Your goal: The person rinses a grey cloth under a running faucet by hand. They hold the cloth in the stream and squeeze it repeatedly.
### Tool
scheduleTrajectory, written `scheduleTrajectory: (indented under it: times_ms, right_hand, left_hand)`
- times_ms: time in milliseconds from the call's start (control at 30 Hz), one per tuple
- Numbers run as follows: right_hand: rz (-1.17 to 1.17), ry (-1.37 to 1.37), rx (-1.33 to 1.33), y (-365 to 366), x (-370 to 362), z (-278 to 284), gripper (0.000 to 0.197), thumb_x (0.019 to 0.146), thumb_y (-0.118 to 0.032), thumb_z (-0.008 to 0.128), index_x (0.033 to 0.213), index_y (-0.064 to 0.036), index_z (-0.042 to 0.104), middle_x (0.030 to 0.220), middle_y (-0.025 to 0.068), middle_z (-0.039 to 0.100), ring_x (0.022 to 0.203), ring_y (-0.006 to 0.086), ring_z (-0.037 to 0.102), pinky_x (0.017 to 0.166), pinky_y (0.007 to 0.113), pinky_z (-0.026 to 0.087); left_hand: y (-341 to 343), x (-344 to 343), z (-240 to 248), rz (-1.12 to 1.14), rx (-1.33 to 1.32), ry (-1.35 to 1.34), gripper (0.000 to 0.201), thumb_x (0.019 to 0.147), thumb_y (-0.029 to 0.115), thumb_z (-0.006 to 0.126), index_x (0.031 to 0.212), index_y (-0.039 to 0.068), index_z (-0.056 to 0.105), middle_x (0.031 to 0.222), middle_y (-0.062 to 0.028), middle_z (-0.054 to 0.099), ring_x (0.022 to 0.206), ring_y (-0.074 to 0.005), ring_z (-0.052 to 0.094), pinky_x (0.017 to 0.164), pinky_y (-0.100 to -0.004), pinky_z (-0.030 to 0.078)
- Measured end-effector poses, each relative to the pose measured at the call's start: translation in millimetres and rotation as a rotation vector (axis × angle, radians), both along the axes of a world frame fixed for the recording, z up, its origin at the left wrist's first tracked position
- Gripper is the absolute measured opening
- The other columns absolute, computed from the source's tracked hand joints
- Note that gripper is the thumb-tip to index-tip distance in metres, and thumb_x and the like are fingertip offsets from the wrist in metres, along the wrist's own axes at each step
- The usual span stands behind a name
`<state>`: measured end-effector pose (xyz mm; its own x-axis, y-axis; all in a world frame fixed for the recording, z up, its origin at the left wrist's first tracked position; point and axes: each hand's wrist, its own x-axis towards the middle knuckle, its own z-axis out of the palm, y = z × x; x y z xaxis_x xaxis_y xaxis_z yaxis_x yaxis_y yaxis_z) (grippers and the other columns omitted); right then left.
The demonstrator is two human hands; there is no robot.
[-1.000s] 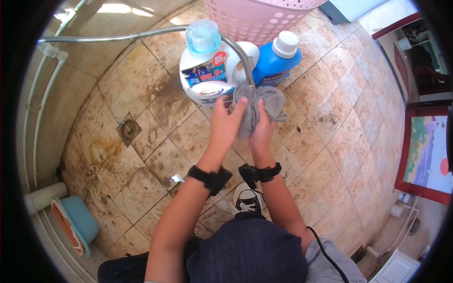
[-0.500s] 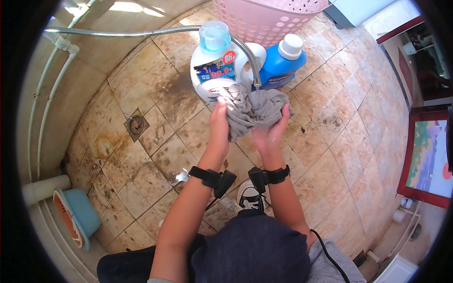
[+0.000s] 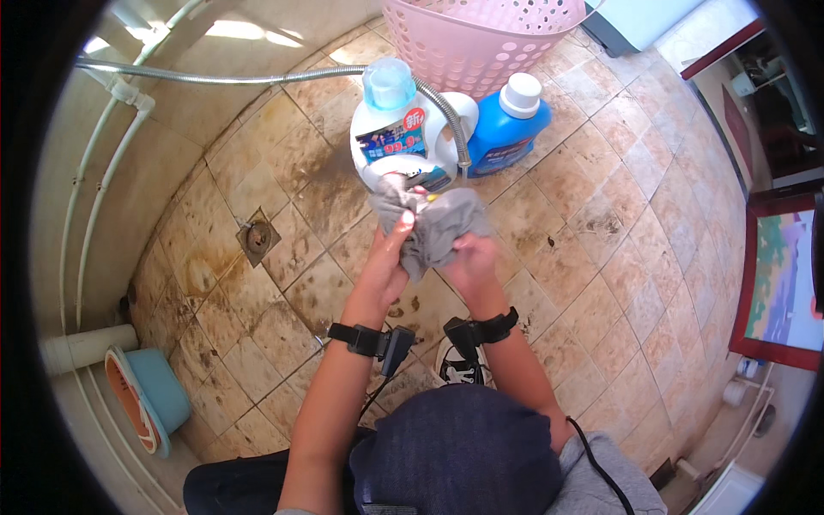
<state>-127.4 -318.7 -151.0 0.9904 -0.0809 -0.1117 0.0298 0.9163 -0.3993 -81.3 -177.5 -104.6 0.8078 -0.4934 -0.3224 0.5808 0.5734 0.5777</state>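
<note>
A wet-looking grey cloth (image 3: 442, 225) is bunched up between my two hands, just in front of the detergent bottles. My left hand (image 3: 386, 257) grips its left side, the thumb pressed on top. On the right side, my right hand (image 3: 474, 262) holds the cloth with curled fingers, slightly blurred. The end of a flexible metal hose (image 3: 453, 120) hangs over the cloth, resting across a white detergent jug (image 3: 402, 129) with a clear blue cap. Right beside the jug stands a blue bottle (image 3: 508, 137) with a white cap. A small yellow patch shows at the cloth's upper edge.
Behind the bottles is a pink perforated basket (image 3: 481, 47). A floor drain (image 3: 257, 238) lies to the left on stained tiles (image 3: 592, 257). Blue basins (image 3: 154, 399) lean at the left wall near white pipes (image 3: 90, 215). A red-framed picture (image 3: 781, 275) is at right.
Both hands have drawn the cloth closer to me and a little left. It now sits lower, farther from the bottles, and its folds have shifted.
</note>
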Motion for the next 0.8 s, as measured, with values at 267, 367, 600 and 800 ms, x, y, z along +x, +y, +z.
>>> scheduleTrajectory:
  times_ms: [267,367,600,800]
  right_hand:
    - [-0.025,0.014,-0.364,-6.9,18.7,28.0,0.08,0.064,0.009,0.046,0.143,-0.006,0.04,0.13,0.0096,0.053,0.12,0.0223,0.051,0.102,0.032,0.041]
    - [-0.064,0.061,-0.43,-18.6,23.7,18.2,0.08,0.066,0.009,0.045,0.144,-0.0073,0.039,0.128,0.0088,0.054,0.118,0.0218,0.052,0.098,0.03,0.042]
    - [0.143,0.104,0.181,-27.3,19.3,16.8,0.057,0.082,0.0,0.049,0.138,-0.0059,0.042,0.127,0.0067,0.056,0.115,0.0219,0.054,0.097,0.035,0.043]
    - [-0.117,0.141,-0.079,-21.5,20.7,14.5,0.04,0.099,-0.029,0.051,0.133,-0.006,0.046,0.131,0.0062,0.054,0.12,0.0233,0.052,0.104,0.041,0.037]
  left_hand:
    - [-9.3,3.0,-15.5,0.208,0.221,-0.008,0.049,0.083,-0.001,0.06,0.13,0.001,0.045,0.121,-0.0105,0.058,0.108,-0.0212,0.06,0.092,-0.034,0.05]
    - [-6.2,2.2,-12.8,0.248,0.174,0.087,0.049,0.079,-0.005,0.053,0.127,0.001,0.046,0.118,-0.0115,0.059,0.105,-0.0236,0.061,0.089,-0.0374,0.053]
    - [-1.5,9.3,-4.0,0.219,0.087,0.139,0.045,0.085,0.002,0.057,0.129,0.001,0.046,0.12,-0.0127,0.059,0.106,-0.0249,0.062,0.089,-0.0392,0.054]
    - [-7.1,5.1,10.8,0.179,0.194,0.031,0.044,0.087,0.008,0.059,0.129,-0.002,0.046,0.121,-0.0131,0.059,0.106,-0.0246,0.062,0.09,-0.037,0.053]
